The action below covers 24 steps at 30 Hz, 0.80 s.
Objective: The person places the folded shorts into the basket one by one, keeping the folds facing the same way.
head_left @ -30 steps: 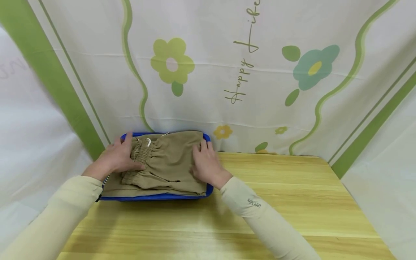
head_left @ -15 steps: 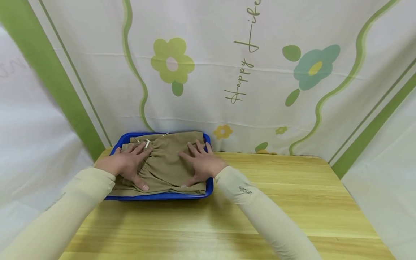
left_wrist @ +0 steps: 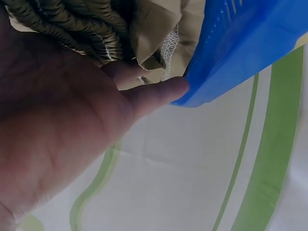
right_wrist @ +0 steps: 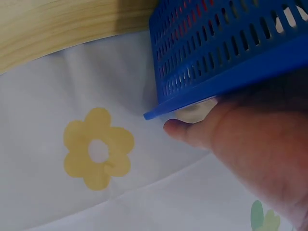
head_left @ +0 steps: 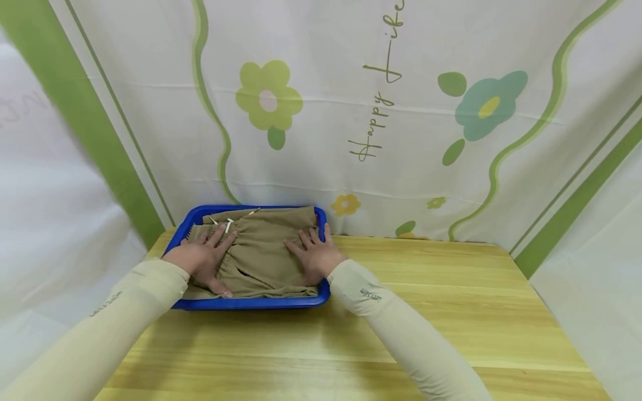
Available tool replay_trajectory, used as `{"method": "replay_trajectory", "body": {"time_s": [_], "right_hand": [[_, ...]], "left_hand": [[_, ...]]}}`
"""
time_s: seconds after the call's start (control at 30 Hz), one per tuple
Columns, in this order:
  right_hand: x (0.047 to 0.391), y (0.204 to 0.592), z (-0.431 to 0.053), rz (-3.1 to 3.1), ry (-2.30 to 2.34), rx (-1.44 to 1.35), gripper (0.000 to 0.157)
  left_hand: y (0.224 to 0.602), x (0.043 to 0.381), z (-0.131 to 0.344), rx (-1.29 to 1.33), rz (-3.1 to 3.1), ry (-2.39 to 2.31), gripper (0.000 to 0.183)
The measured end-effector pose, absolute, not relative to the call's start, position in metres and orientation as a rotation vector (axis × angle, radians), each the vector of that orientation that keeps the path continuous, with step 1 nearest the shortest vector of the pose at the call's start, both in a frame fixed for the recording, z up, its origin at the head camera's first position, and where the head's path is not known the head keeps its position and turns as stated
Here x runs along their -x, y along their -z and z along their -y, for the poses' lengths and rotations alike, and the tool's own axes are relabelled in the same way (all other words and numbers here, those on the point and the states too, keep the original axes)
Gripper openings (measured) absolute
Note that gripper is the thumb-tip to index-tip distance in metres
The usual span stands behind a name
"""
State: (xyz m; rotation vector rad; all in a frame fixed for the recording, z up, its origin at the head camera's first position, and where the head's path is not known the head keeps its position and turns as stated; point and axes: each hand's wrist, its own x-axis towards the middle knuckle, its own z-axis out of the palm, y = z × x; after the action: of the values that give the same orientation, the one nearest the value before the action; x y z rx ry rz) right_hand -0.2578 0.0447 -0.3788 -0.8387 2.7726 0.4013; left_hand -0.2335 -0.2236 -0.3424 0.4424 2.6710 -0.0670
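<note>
Folded khaki pants (head_left: 266, 245) with a gathered elastic waistband and white drawstring ends fill the top of a blue plastic basket (head_left: 251, 303). My left hand (head_left: 203, 262) lies spread over the waistband side, thumb toward the front rim. Across from it, my right hand (head_left: 318, 259) rests with spread fingers on the right end of the pants, its little finger at the rim. In the left wrist view, one finger of the left hand (left_wrist: 72, 115) reaches the basket wall (left_wrist: 240, 53) beside the cloth. The right wrist view shows the right hand (right_wrist: 260, 144) over the slotted basket side (right_wrist: 211, 53).
The basket stands at the back left of a wooden table (head_left: 426, 312). Right behind it hangs a white curtain (head_left: 321, 150) printed with flowers, and more white cloth (head_left: 55, 206) closes in the left side. Something red (right_wrist: 192, 17) shows through the basket slots.
Both hands have shifted from the left and right edges of the pants onto their top, fingers now spread flat. The left hand moved right and down, uncovering the basket's back-left corner.
</note>
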Motion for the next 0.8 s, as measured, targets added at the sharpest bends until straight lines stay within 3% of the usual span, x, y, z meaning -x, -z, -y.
{"method": "replay_trajectory", "body": {"time_s": [0.8], "right_hand": [[0.26,0.394,-0.043,-2.795,-0.503,0.871,0.099]], "left_hand": [[0.353,0.233,0.225,-0.424,-2.678,0.081,0.138]]}}
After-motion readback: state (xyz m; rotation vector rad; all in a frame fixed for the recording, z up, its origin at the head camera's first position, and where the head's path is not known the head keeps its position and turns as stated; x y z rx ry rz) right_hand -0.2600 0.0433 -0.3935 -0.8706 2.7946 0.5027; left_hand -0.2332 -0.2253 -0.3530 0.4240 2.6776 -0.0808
